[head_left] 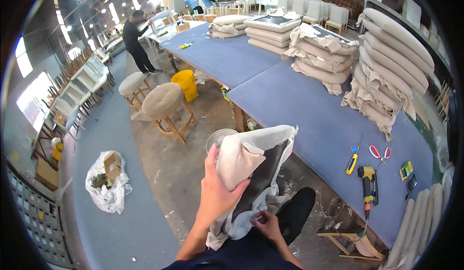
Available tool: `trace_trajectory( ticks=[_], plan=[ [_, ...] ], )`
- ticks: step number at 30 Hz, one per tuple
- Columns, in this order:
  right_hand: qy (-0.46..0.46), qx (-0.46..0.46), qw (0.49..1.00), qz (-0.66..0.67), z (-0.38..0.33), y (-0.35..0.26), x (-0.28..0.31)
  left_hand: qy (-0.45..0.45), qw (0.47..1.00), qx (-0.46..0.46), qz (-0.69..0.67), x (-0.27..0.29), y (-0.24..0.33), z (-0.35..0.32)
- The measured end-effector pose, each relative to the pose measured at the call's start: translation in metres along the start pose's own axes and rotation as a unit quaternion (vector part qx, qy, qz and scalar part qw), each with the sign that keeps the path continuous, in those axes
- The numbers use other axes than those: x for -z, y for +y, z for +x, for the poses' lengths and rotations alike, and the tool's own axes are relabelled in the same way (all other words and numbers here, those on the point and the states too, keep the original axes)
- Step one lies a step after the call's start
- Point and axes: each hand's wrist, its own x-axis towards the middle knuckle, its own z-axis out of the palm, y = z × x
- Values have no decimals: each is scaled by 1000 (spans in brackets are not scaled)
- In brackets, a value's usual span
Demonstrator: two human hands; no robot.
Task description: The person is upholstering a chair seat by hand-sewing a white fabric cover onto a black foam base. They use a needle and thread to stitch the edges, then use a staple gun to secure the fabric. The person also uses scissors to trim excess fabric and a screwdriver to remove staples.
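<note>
- Left grip (pixel 220 191), in the head view, is clasped around one corner of a cushion (pixel 241 163), thumb and fingers on opposite sides of its folded beige cover.
- Right grip (pixel 268 226) has its fingers curled at the loose, whitish lower edge (pixel 241 225); I cannot tell whether they pinch it.
- Held tilted over the person's lap, the cushion is off the worktop (pixel 309 120), its dark underside (pixel 261 176) partly bare between the cover's edges.
- Judging by the folded corner and slack lower cloth, the step in hand is fitting the cover around the cushion.
- Probably the next move calls for keeping that corner firm while the loose edge is drawn taut and tucked under.
- On the worktop, a stapler-like air tool (pixel 368 188) lies near scissors (pixel 382 158), apart from both hands.
</note>
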Motion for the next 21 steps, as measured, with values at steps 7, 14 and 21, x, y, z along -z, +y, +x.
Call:
trace_trajectory(
  ticks=[7,14,21],
  plan=[
    [-80,135,987,-24,-15,-12,-36,-51,996,20,69,6,9,-13],
    [-85,108,990,13,-10,-37,-25,-49,994,7,93,3,-19,35],
    [158,-85,979,93,17,-6,11,38,985,68,155,9,-57,16]
  ],
)
